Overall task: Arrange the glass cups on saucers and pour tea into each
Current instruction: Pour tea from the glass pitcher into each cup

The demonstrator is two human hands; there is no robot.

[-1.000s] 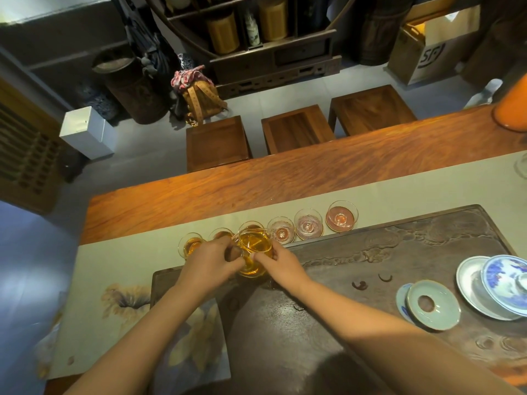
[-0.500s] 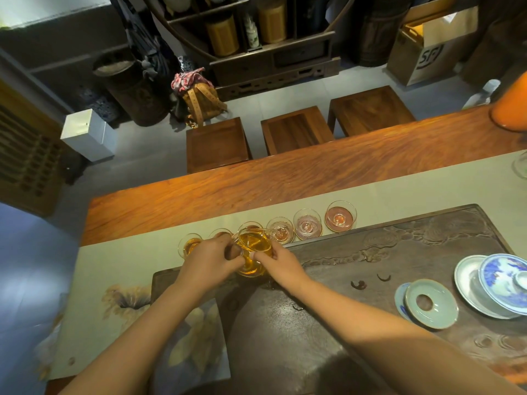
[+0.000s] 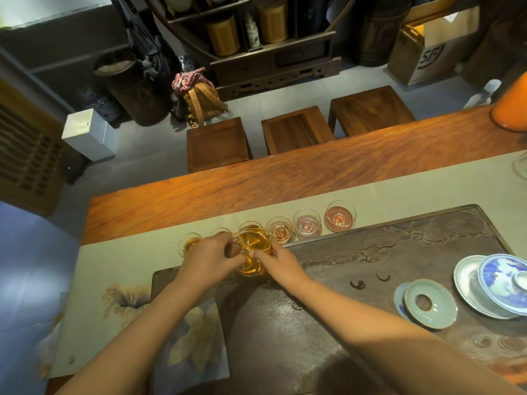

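Both hands close on a glass pitcher [image 3: 253, 250] of amber tea. The left hand [image 3: 209, 259] is the main grip, its fingers wrapped over the pitcher's left side where the handle seems to be, though the handle itself is hidden under them. The right hand [image 3: 281, 263] steadies the right wall, its thumb pressed against the glass near the rim. The pitcher sits low at the far edge of the dark carved tea tray [image 3: 370, 280], its spout end toward the row of cups; whether its base touches the tray cannot be told.

Just beyond the pitcher, six glass cups stand in a line on a pale runner [image 3: 399, 189] that lies along the wooden table [image 3: 256, 183]. The leftmost cup [image 3: 188, 244] holds amber tea. The next two [image 3: 219, 232] [image 3: 251, 225] are partly hidden behind the left hand and the pitcher, and show amber too. The three cups to the right [image 3: 281, 230] [image 3: 307, 224] [image 3: 340, 216] sit on gold-rimmed saucers and look pinkish, without amber fill.

On the right of the tray rest a pale green ring-shaped lid holder [image 3: 430, 303] and a blue-and-white gaiwan [image 3: 502, 280] on its saucer, well apart from the hands.
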